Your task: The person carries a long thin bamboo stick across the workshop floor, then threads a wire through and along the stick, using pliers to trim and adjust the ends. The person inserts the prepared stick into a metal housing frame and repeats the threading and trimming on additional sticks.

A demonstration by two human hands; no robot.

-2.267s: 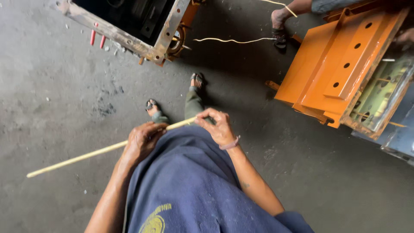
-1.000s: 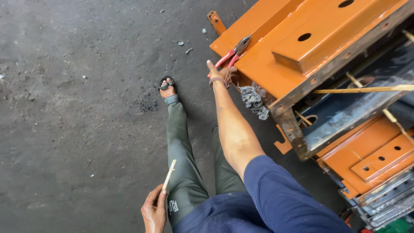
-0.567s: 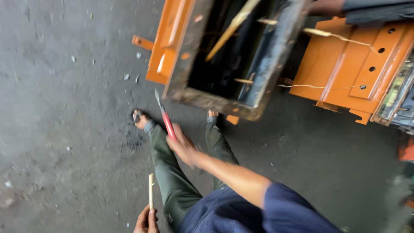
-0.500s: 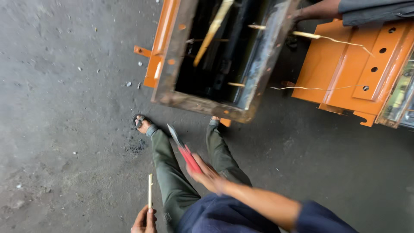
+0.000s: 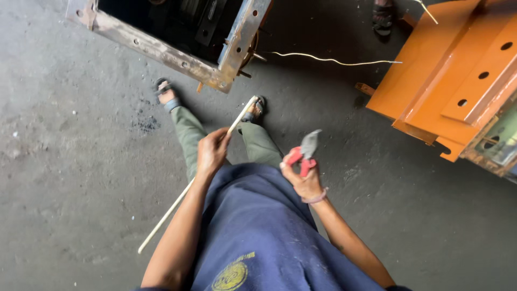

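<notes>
The left hand (image 5: 211,152) is closed tight around a long pale stick (image 5: 183,193). The stick runs from about 7 o'clock, low over the grey floor (image 5: 70,161), up through the fist to about 1 o'clock, and its top end is over the person's right foot in a sandal (image 5: 255,109). The right hand (image 5: 304,180) is closed around the red handles of a pair of pliers (image 5: 303,154). The grey nose of the pliers points up toward 12 o'clock, and I cannot tell if the nose is open or shut. The pliers and the stick are near each other but apart. At 11 o'clock from the hands sits a rusty metal frame (image 5: 226,54) with a dark hole inside. At 2 o'clock is a big orange metal box (image 5: 431,81), and a thin bent wire (image 5: 334,61) stretches between the frame and the box. Another person's foot (image 5: 382,13) shows at the top edge. The stick looks long and thin, so I think it could bend or snap if it is pushed hard. Its free ends could bump the frame or poke a foot. The pliers could pinch a finger if the hands come too close, and the wire could trip someone who steps there.
</notes>
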